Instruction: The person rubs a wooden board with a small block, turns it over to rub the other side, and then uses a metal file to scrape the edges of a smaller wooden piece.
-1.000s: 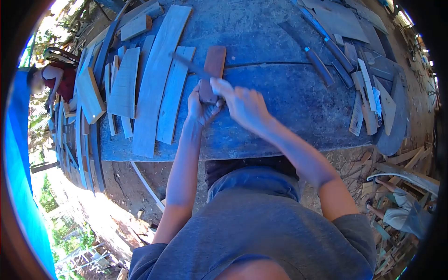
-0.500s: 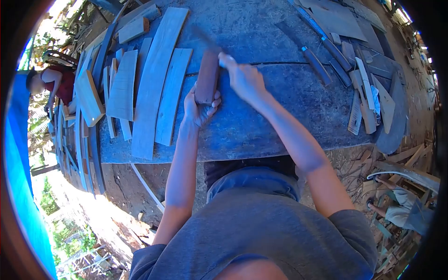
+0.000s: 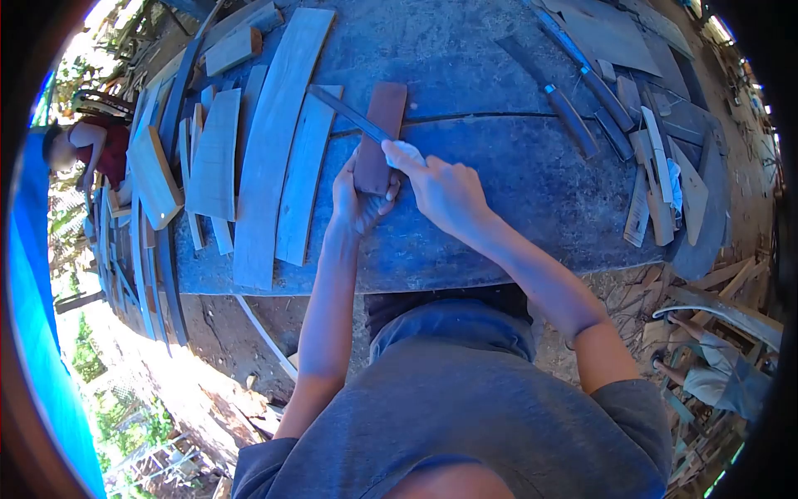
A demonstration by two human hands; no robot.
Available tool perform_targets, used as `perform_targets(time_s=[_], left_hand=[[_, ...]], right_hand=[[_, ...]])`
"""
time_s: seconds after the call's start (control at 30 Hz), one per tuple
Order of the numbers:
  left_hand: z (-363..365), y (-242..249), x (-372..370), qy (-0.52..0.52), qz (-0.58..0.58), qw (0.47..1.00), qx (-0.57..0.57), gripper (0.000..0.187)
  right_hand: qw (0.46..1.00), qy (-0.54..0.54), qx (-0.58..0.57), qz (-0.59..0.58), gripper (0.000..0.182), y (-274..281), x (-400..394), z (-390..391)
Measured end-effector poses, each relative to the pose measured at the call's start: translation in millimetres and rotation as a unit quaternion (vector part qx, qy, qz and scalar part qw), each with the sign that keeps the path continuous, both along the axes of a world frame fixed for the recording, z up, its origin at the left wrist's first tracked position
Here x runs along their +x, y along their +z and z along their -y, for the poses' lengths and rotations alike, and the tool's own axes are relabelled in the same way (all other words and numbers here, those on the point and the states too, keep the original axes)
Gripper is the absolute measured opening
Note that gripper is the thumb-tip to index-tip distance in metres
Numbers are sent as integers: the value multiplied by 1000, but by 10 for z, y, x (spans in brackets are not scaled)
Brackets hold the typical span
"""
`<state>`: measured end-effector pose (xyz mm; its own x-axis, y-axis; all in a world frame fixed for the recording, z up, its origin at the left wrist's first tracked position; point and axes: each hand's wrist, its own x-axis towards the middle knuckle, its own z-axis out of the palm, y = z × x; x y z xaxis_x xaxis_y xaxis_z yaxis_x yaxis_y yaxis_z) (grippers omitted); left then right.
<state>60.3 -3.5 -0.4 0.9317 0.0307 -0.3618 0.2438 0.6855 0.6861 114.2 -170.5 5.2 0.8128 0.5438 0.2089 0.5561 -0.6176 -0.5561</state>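
A reddish-brown rectangular block, which looks like a sharpening stone, lies lengthwise on the weathered grey-blue workbench top, its near end clamped in the left hand. The fingers of that hand wrap the block's near end, thumb on one side and fingertips on the other, so that most of the block reaches away from the hand across the bench. Its upper face is flat, smooth and evenly rust-coloured, with squared corners at the far end.

A long, dark, narrow metal blade lies slantwise across the block's far half, its tip pointing up and to the left beyond the block's edge. The right hand is closed around the blade's near end, with a scrap of white cloth showing at the fingertips, just right of the block and touching the left hand's thumb side.

To the left of the left hand, pale curved wooden staves lie side by side on the bench. Well to the right of the right hand lie dark long-handled tools and a cluster of wooden offcuts. At the far left edge a person in a red top bends over.
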Motion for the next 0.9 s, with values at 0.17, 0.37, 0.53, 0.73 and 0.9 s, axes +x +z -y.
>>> perform_targets(time_s=[0.17, 0.37, 0.53, 0.73, 0.9], left_hand=[[-9, -37, -29, -5, -11, 1000, -17, 40], [-57, -143, -35, -4, -8, 1000, -26, 42], [-49, -85, -3, -21, -8, 996, -87, 42], [-58, -115, -18, -1, -6, 999, -42, 41], [-61, -120, 7, -35, -3, 995, -89, 41]], right_hand=[[997, -58, 39, -18, 44, -133, 592, -232], [987, 56, -117, -92, 42, 185, -181, -2], [998, -23, 52, 27, 46, -212, 500, -345], [995, 18, -69, -69, 46, 131, -71, -46], [999, 7, 31, -11, 45, -105, 264, -147]])
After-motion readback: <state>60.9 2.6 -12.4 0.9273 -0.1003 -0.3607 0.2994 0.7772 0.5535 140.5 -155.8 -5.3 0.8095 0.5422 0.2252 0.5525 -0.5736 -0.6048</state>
